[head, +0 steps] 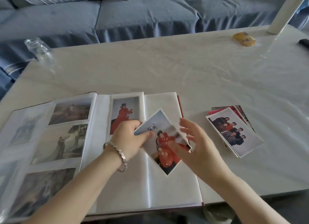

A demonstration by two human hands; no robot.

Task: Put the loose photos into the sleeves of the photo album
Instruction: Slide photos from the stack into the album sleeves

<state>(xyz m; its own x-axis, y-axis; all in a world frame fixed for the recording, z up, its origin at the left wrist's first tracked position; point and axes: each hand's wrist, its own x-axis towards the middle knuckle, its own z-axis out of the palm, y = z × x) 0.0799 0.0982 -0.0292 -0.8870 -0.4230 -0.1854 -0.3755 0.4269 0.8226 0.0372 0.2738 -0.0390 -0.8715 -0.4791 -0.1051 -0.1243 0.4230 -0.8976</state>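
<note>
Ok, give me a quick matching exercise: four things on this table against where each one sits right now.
Things:
1 held photo
2 photo stack
3 glass jar
4 yellow packet

Places:
A far left corner of the table
B tilted over the album's right page, pinched by the left hand
C far right, near the white roll
D flat on the table, right of the album

Pairs: 1-B; 2-D; 3-A; 4-C.
</note>
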